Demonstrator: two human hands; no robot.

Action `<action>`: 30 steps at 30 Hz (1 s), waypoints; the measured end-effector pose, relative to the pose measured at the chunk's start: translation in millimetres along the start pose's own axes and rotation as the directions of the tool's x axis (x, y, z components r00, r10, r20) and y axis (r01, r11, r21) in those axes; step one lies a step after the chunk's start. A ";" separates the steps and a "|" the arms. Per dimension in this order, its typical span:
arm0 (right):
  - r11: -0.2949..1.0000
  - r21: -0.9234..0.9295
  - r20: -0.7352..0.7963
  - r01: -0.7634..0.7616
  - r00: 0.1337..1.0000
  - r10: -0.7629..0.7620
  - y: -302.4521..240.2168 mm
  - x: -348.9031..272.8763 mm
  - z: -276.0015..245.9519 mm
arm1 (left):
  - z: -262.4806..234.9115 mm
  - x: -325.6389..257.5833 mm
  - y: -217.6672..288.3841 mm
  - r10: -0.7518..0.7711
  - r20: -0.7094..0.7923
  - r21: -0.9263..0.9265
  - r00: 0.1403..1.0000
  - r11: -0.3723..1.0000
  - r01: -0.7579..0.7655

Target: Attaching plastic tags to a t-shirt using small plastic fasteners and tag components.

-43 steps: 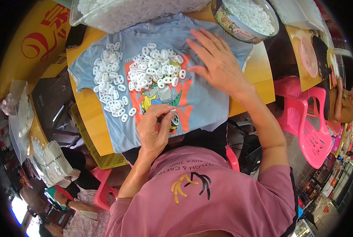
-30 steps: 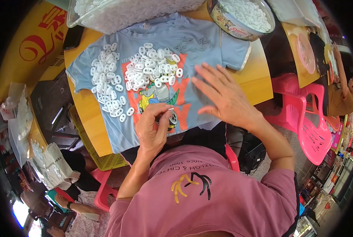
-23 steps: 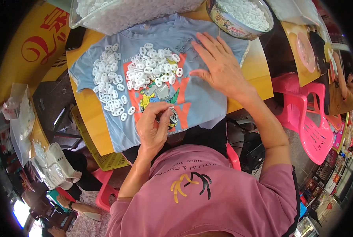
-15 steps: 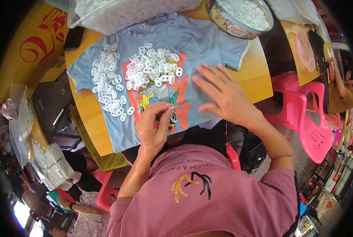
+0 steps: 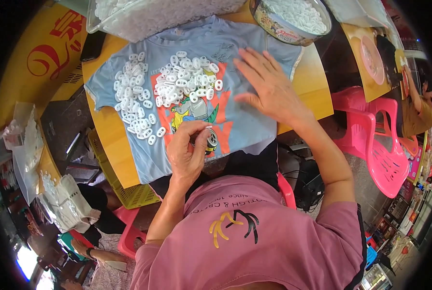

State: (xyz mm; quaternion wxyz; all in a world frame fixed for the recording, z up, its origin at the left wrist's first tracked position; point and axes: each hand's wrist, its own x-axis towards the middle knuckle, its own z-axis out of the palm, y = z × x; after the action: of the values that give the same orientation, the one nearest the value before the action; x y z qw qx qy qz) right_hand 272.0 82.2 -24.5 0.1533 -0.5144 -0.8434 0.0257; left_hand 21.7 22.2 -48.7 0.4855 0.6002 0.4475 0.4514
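A light blue T-shirt (image 5: 177, 38) with a printed picture lies spread over the table. My left hand (image 5: 187, 150) is closed near the shirt's lower hem, pinching a small white plastic piece (image 5: 208, 127) between thumb and fingers; only its edge shows. My right hand (image 5: 269, 89) is open, its fingers spread over the right part of the shirt. Beside its fingertips lies a scatter of small thin grey pieces (image 5: 222, 52), partly covered by the hand. White oval two-hole plastic pieces form a middle heap (image 5: 182, 79) and a looser left heap (image 5: 131, 92).
At the back stand a clear plastic bin (image 5: 143, 24) full of white pieces and a round tin (image 5: 288, 34) holding more. A dark phone (image 5: 93, 47) lies at the table's left edge. Pink plastic chairs (image 5: 385, 159) stand right. Other people sit at lower left and far right.
My right hand has moved away from me and slightly left, toward the grey pieces, covering some of them. My left hand keeps its pinch in nearly the same place.
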 end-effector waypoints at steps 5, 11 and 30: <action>0.995 0.092 0.211 0.037 0.976 -0.056 -32.4 -40.9 -24.7 | -0.9 -0.2 1.4 -0.002 0.007 -0.017 1.000 1.000 0.002; 0.997 0.050 0.182 0.059 0.981 -0.068 -30.6 -29.2 -26.9 | -4.0 -2.2 3.2 -0.042 0.069 -0.018 0.997 0.999 0.044; 0.996 0.007 0.179 0.086 0.980 -0.086 -23.9 -29.0 -26.0 | -2.0 -2.5 -4.7 -0.007 -0.006 -0.038 1.000 0.999 0.007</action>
State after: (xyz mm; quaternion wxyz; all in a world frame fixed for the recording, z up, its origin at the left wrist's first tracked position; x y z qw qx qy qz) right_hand 271.1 42.6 -1.7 0.0777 -0.4732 -0.8751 0.0651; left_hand 18.8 20.7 -53.5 0.4969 0.5881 0.4425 0.4598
